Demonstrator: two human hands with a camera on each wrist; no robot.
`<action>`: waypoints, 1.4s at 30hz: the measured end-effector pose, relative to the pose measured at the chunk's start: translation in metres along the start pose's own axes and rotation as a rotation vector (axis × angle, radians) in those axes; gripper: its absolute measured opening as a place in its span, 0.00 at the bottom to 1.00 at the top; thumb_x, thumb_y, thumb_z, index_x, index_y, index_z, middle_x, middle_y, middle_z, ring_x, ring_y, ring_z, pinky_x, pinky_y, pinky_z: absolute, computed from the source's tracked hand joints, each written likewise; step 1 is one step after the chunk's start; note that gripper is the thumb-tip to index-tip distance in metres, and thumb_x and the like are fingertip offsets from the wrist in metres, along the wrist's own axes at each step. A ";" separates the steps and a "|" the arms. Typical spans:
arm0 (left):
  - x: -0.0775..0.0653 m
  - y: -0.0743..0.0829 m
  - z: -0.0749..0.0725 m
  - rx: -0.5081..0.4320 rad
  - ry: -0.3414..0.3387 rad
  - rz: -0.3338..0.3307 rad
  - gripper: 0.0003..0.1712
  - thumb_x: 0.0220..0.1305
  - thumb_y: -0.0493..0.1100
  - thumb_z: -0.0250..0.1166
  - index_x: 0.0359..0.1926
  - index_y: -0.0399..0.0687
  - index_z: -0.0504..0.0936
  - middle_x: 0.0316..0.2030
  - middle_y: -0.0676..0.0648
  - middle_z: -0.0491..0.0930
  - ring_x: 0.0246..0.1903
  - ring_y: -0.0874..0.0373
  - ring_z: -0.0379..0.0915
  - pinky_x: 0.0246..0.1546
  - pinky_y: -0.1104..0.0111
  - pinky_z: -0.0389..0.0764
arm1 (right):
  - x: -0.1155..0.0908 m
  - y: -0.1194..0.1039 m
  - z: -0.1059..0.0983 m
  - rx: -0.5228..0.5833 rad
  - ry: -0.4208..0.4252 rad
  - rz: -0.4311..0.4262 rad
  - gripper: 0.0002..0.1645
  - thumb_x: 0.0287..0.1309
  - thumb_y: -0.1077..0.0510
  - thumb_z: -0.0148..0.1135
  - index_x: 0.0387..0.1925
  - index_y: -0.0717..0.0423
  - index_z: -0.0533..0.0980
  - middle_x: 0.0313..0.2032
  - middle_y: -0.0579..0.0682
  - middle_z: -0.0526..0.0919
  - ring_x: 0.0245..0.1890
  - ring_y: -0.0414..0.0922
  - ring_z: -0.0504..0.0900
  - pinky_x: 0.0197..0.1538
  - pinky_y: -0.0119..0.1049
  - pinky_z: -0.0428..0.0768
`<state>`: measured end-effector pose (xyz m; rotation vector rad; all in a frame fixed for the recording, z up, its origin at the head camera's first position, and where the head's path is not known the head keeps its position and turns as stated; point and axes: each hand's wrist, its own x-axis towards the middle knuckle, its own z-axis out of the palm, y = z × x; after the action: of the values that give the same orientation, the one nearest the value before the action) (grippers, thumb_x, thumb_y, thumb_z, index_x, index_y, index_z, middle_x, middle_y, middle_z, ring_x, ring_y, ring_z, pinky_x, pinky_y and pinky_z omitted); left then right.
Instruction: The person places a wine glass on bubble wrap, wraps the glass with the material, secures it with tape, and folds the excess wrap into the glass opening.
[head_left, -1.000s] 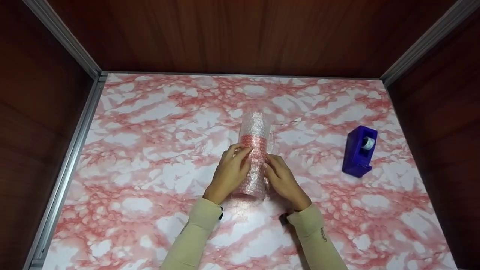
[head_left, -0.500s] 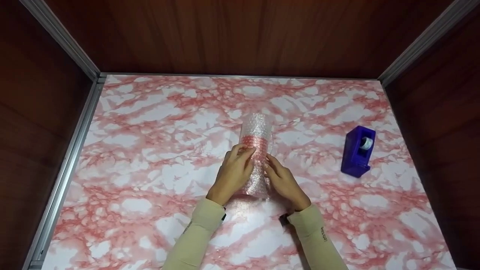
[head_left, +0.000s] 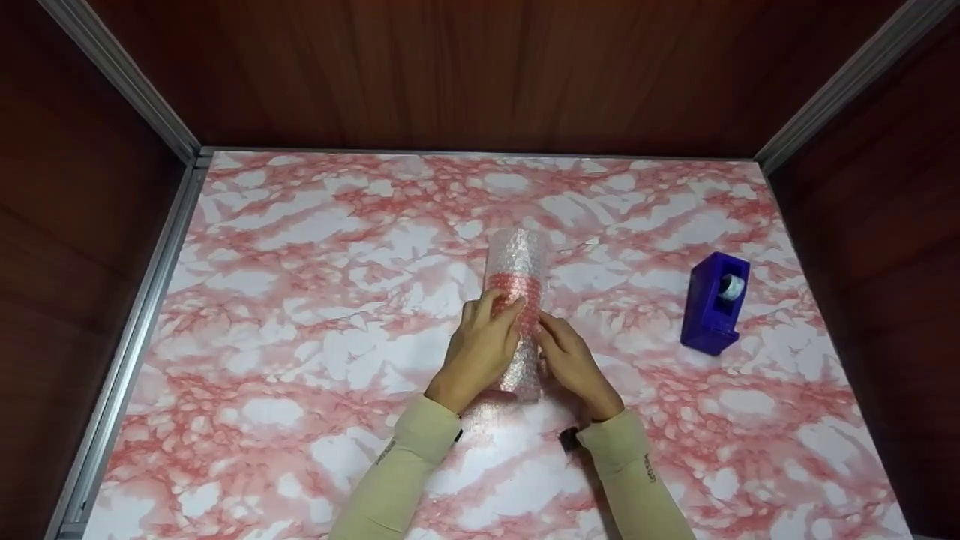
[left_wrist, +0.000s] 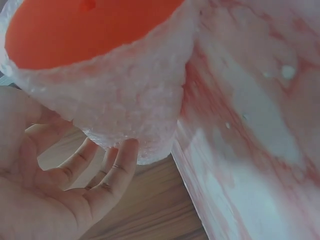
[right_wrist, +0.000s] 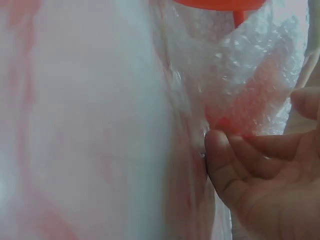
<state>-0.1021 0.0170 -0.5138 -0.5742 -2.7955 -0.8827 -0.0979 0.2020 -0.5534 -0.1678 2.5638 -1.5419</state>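
Note:
A roll of clear bubble wrap point(head_left: 519, 253) stands lengthwise in the middle of the table, wound around an orange-red object whose colour shows as a band through the plastic. The left wrist view shows a smooth, round orange end point(left_wrist: 90, 37) inside the wrap's opening. My left hand point(head_left: 480, 346) holds the roll from its left side, fingers bent over the top. On the right side, low by the table, my right hand point(head_left: 574, 361) pinches the wrap's edge with thumb and fingertips. In the right wrist view a thin orange stem point(right_wrist: 239, 19) shows inside the wrap.
A purple tape dispenser point(head_left: 714, 304) with a roll of clear tape point(head_left: 732, 287) stands to the right of the hands. The table point(head_left: 300, 465) has a red-and-white marbled top. Dark wooden panels point(head_left: 480, 75) with metal edging enclose its back and sides.
The bubble-wrap roll has turned and shifted slightly to the right, and less loose wrap shows beside it. My left hand has moved right with it; the right hand has hardly moved.

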 end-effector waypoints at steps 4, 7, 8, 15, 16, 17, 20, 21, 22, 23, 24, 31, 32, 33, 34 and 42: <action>0.002 0.003 0.003 0.038 0.000 0.008 0.22 0.72 0.43 0.57 0.66 0.53 0.78 0.64 0.44 0.68 0.55 0.43 0.67 0.39 0.59 0.81 | 0.001 0.003 0.000 -0.027 0.054 -0.064 0.26 0.77 0.53 0.49 0.67 0.63 0.72 0.51 0.60 0.74 0.45 0.53 0.76 0.49 0.48 0.76; 0.003 0.006 0.004 0.060 0.005 0.013 0.22 0.72 0.43 0.58 0.65 0.54 0.79 0.64 0.44 0.68 0.55 0.43 0.68 0.40 0.59 0.81 | 0.001 0.003 -0.001 -0.045 0.078 -0.088 0.25 0.76 0.54 0.50 0.65 0.66 0.73 0.58 0.65 0.71 0.58 0.58 0.71 0.60 0.54 0.70; 0.003 0.006 0.005 0.064 0.004 0.014 0.22 0.72 0.43 0.58 0.65 0.54 0.79 0.64 0.43 0.68 0.56 0.43 0.67 0.40 0.59 0.81 | 0.001 0.003 -0.002 -0.051 0.083 -0.089 0.25 0.76 0.54 0.51 0.64 0.67 0.73 0.59 0.66 0.71 0.62 0.59 0.68 0.64 0.55 0.66; 0.005 0.010 0.006 0.102 -0.008 0.022 0.23 0.72 0.43 0.59 0.65 0.53 0.79 0.64 0.43 0.68 0.54 0.44 0.67 0.40 0.61 0.81 | 0.002 0.003 -0.005 -0.017 0.069 0.003 0.28 0.77 0.47 0.49 0.66 0.60 0.72 0.53 0.59 0.77 0.49 0.54 0.77 0.53 0.50 0.75; 0.005 0.010 0.006 0.108 -0.005 0.025 0.22 0.71 0.43 0.59 0.65 0.53 0.79 0.63 0.43 0.68 0.54 0.44 0.67 0.40 0.61 0.81 | 0.002 0.003 -0.005 -0.001 0.066 0.028 0.29 0.77 0.45 0.48 0.67 0.58 0.71 0.52 0.57 0.78 0.45 0.53 0.78 0.49 0.48 0.76; 0.005 0.011 0.006 0.113 -0.002 0.028 0.22 0.71 0.44 0.59 0.65 0.53 0.79 0.63 0.43 0.68 0.54 0.44 0.67 0.40 0.61 0.81 | 0.002 0.003 -0.005 0.021 0.061 0.055 0.29 0.76 0.43 0.48 0.68 0.56 0.70 0.52 0.57 0.78 0.43 0.52 0.79 0.46 0.47 0.77; 0.006 0.012 0.007 0.127 0.002 0.032 0.23 0.70 0.43 0.60 0.64 0.53 0.79 0.62 0.43 0.69 0.54 0.44 0.67 0.41 0.61 0.81 | 0.002 0.003 -0.006 0.080 0.055 0.123 0.31 0.76 0.41 0.47 0.71 0.52 0.66 0.55 0.57 0.79 0.43 0.52 0.81 0.43 0.46 0.78; 0.006 0.012 0.007 0.130 0.002 0.033 0.23 0.70 0.43 0.60 0.64 0.53 0.79 0.62 0.43 0.69 0.54 0.44 0.67 0.41 0.61 0.81 | 0.002 0.003 -0.006 0.094 0.062 0.140 0.31 0.76 0.41 0.46 0.72 0.52 0.66 0.56 0.58 0.79 0.45 0.51 0.81 0.44 0.46 0.78; 0.006 0.012 0.007 0.132 0.001 0.034 0.23 0.70 0.43 0.60 0.65 0.53 0.79 0.62 0.43 0.69 0.54 0.44 0.67 0.41 0.61 0.81 | 0.002 0.003 -0.006 0.111 0.072 0.157 0.31 0.77 0.42 0.46 0.71 0.53 0.66 0.56 0.58 0.79 0.46 0.51 0.80 0.46 0.45 0.77; 0.006 0.013 0.007 0.132 0.002 0.035 0.24 0.69 0.43 0.60 0.65 0.53 0.79 0.62 0.43 0.69 0.54 0.44 0.67 0.41 0.61 0.81 | 0.003 0.002 -0.006 0.140 0.080 0.173 0.31 0.77 0.42 0.46 0.70 0.55 0.67 0.55 0.58 0.80 0.46 0.51 0.80 0.46 0.45 0.77; 0.006 0.013 0.007 0.131 0.000 0.035 0.24 0.69 0.43 0.60 0.65 0.54 0.79 0.62 0.43 0.69 0.54 0.44 0.67 0.40 0.61 0.81 | 0.004 0.002 -0.007 0.164 0.085 0.184 0.30 0.77 0.43 0.46 0.69 0.57 0.69 0.52 0.58 0.80 0.45 0.51 0.80 0.47 0.45 0.76; 0.007 0.013 0.009 0.128 0.020 0.053 0.23 0.70 0.43 0.60 0.65 0.53 0.79 0.61 0.44 0.68 0.53 0.44 0.67 0.39 0.62 0.81 | 0.008 0.001 -0.010 0.396 0.092 0.292 0.28 0.77 0.44 0.46 0.41 0.63 0.81 0.36 0.54 0.81 0.37 0.48 0.78 0.45 0.43 0.75; 0.007 0.013 0.009 0.127 0.024 0.055 0.23 0.70 0.42 0.60 0.64 0.53 0.79 0.61 0.44 0.69 0.53 0.44 0.67 0.39 0.61 0.81 | 0.008 0.001 -0.011 0.411 0.089 0.304 0.28 0.77 0.44 0.47 0.39 0.63 0.82 0.35 0.54 0.81 0.36 0.48 0.78 0.45 0.42 0.75; 0.007 0.013 0.009 0.127 0.025 0.054 0.23 0.69 0.42 0.60 0.64 0.53 0.79 0.61 0.44 0.69 0.53 0.44 0.67 0.38 0.62 0.81 | 0.009 0.000 -0.011 0.423 0.089 0.312 0.29 0.77 0.44 0.47 0.38 0.62 0.82 0.33 0.54 0.81 0.35 0.47 0.78 0.44 0.42 0.76; 0.007 0.013 0.010 0.125 0.029 0.056 0.23 0.69 0.42 0.60 0.64 0.53 0.80 0.61 0.44 0.69 0.53 0.44 0.67 0.38 0.61 0.81 | 0.009 0.000 -0.011 0.440 0.088 0.318 0.29 0.76 0.44 0.47 0.36 0.62 0.82 0.32 0.54 0.81 0.34 0.47 0.78 0.43 0.42 0.76; 0.005 0.012 0.008 0.085 0.018 0.050 0.24 0.70 0.42 0.60 0.66 0.51 0.78 0.62 0.42 0.68 0.54 0.42 0.67 0.40 0.60 0.82 | 0.007 -0.001 -0.008 0.599 0.055 0.291 0.27 0.76 0.47 0.49 0.34 0.64 0.82 0.29 0.55 0.82 0.30 0.47 0.78 0.37 0.39 0.77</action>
<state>-0.1019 0.0318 -0.5132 -0.6164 -2.7742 -0.7523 -0.1064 0.2070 -0.5491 0.3020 1.9275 -2.1059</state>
